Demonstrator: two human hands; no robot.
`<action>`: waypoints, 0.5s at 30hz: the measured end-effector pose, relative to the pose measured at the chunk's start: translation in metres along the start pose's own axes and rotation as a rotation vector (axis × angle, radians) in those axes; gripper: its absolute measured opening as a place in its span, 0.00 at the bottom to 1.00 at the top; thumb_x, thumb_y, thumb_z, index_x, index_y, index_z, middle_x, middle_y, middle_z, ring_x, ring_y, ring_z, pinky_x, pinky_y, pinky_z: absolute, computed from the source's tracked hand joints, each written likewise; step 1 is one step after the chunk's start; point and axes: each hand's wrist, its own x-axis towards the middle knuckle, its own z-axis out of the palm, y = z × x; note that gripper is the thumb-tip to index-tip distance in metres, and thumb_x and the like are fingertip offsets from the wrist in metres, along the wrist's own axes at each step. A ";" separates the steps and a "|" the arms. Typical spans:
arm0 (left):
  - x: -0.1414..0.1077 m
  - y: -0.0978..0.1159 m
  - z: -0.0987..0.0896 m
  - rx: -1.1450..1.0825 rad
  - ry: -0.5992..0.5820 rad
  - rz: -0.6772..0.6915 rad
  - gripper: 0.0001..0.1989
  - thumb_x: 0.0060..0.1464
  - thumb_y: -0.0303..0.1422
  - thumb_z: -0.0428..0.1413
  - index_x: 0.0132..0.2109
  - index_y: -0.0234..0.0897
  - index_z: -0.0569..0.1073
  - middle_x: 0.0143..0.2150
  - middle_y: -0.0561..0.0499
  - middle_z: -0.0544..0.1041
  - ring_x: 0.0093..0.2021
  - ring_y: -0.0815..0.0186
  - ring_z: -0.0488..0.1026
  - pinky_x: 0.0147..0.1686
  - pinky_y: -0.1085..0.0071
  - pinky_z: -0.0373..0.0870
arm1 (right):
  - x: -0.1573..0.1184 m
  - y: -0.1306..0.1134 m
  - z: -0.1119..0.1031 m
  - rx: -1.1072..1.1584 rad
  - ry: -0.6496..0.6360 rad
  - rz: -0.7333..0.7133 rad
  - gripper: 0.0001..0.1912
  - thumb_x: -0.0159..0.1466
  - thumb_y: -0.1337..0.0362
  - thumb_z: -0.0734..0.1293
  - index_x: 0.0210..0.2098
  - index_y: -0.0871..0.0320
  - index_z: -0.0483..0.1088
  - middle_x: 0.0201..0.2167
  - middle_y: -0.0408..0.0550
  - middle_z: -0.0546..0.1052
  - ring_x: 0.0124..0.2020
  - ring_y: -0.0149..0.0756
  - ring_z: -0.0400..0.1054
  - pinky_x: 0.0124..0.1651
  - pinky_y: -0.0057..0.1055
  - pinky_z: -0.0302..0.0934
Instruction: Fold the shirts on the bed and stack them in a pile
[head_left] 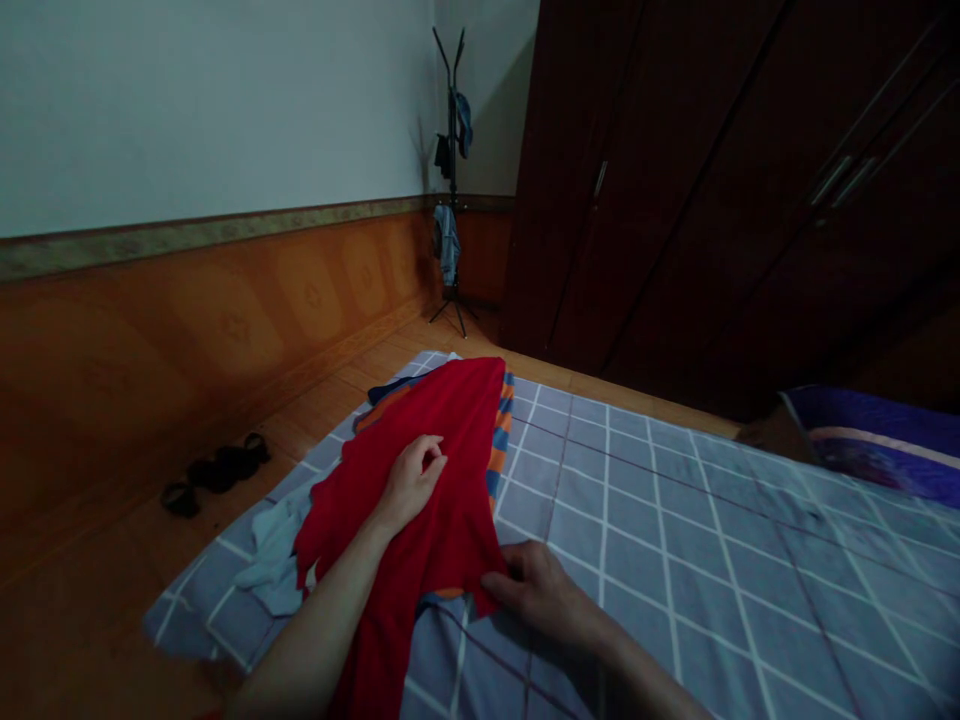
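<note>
A red garment [457,420] lies spread over the near end of the bed, with one long part hanging toward me. My left hand [415,480] is over its middle, fingers curled and thumb bent toward the index finger; no cloth shows gathered between them. At the garment's right lower corner, my right hand [536,585] pinches the red cloth between thumb and fingers. Orange-and-blue striped cloth [500,440] peeks out from under the red one along its right edge. A pale blue cloth [277,550] lies crumpled on the left.
The bed has a grey-blue checked sheet [637,520]. Dark shoes or sandals [217,472] sit on the floor at left. A coat stand [452,180] with hung items stands in the corner, near a dark wardrobe [675,180]. Purple bedding or cloth [877,440] is at right.
</note>
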 end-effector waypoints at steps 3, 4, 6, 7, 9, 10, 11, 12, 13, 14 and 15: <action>0.007 -0.011 -0.014 -0.142 0.141 -0.131 0.10 0.50 0.41 0.55 0.33 0.39 0.67 0.39 0.49 0.76 0.42 0.61 0.73 0.47 0.63 0.66 | -0.005 0.013 0.003 0.421 0.080 0.048 0.23 0.54 0.45 0.66 0.18 0.58 0.63 0.14 0.39 0.62 0.17 0.25 0.49 0.22 0.26 0.41; 0.010 -0.016 -0.019 -0.191 0.189 -0.182 0.12 0.49 0.43 0.55 0.33 0.39 0.66 0.36 0.50 0.76 0.39 0.61 0.73 0.45 0.63 0.68 | -0.005 0.016 0.004 0.529 0.140 0.066 0.24 0.52 0.42 0.67 0.18 0.58 0.64 0.13 0.40 0.63 0.16 0.25 0.50 0.21 0.26 0.41; 0.016 -0.026 -0.030 -0.291 0.257 -0.278 0.17 0.45 0.48 0.56 0.33 0.39 0.67 0.32 0.52 0.76 0.36 0.61 0.74 0.42 0.63 0.69 | -0.004 0.018 0.005 0.672 0.246 0.090 0.25 0.50 0.42 0.68 0.17 0.58 0.64 0.12 0.41 0.65 0.15 0.25 0.52 0.21 0.26 0.42; 0.018 -0.031 -0.034 -0.341 0.276 -0.321 0.19 0.42 0.49 0.58 0.32 0.39 0.67 0.30 0.52 0.76 0.36 0.61 0.74 0.41 0.63 0.70 | -0.004 0.017 0.006 0.707 0.263 0.093 0.25 0.50 0.43 0.69 0.17 0.58 0.64 0.12 0.42 0.65 0.15 0.25 0.52 0.21 0.25 0.42; 0.020 -0.036 -0.040 -0.436 0.297 -0.393 0.21 0.37 0.50 0.61 0.32 0.38 0.69 0.30 0.52 0.76 0.37 0.60 0.75 0.42 0.63 0.71 | -0.003 0.016 0.006 0.727 0.245 0.081 0.24 0.50 0.45 0.71 0.16 0.59 0.64 0.12 0.42 0.66 0.15 0.24 0.52 0.21 0.25 0.41; 0.020 -0.036 -0.041 -0.480 0.302 -0.424 0.21 0.36 0.49 0.62 0.32 0.38 0.70 0.31 0.52 0.77 0.38 0.59 0.75 0.43 0.63 0.71 | -0.004 0.015 0.006 0.728 0.228 0.070 0.24 0.50 0.46 0.71 0.16 0.59 0.65 0.13 0.43 0.66 0.15 0.24 0.52 0.21 0.25 0.41; 0.019 -0.035 -0.042 -0.521 0.300 -0.454 0.21 0.36 0.48 0.63 0.32 0.39 0.71 0.31 0.52 0.77 0.39 0.59 0.76 0.43 0.63 0.71 | -0.004 0.015 0.005 0.737 0.214 0.064 0.23 0.51 0.47 0.72 0.16 0.60 0.65 0.13 0.43 0.66 0.16 0.24 0.52 0.21 0.25 0.41; 0.018 -0.032 -0.043 -0.560 0.290 -0.483 0.19 0.37 0.47 0.63 0.32 0.39 0.72 0.31 0.51 0.78 0.40 0.58 0.76 0.44 0.62 0.71 | -0.005 0.015 0.004 0.761 0.208 0.064 0.23 0.51 0.48 0.72 0.16 0.60 0.66 0.13 0.43 0.67 0.16 0.24 0.53 0.21 0.25 0.42; 0.017 -0.029 -0.044 -0.595 0.272 -0.513 0.18 0.39 0.46 0.62 0.32 0.38 0.73 0.32 0.50 0.78 0.41 0.57 0.76 0.44 0.62 0.72 | -0.005 0.016 0.003 0.807 0.209 0.069 0.22 0.50 0.49 0.72 0.16 0.60 0.66 0.13 0.43 0.67 0.16 0.24 0.53 0.21 0.24 0.42; 0.016 -0.025 -0.046 -0.627 0.249 -0.543 0.16 0.41 0.45 0.61 0.33 0.38 0.74 0.33 0.48 0.79 0.42 0.56 0.76 0.44 0.60 0.72 | -0.006 0.018 0.002 0.869 0.219 0.070 0.21 0.49 0.50 0.73 0.16 0.60 0.66 0.13 0.42 0.66 0.15 0.24 0.53 0.21 0.24 0.43; 0.014 -0.020 -0.048 -0.653 0.226 -0.569 0.16 0.43 0.44 0.60 0.34 0.37 0.74 0.33 0.46 0.79 0.42 0.54 0.76 0.44 0.59 0.73 | -0.006 0.019 0.000 0.940 0.237 0.067 0.20 0.48 0.52 0.74 0.15 0.60 0.66 0.13 0.42 0.66 0.15 0.24 0.54 0.21 0.24 0.45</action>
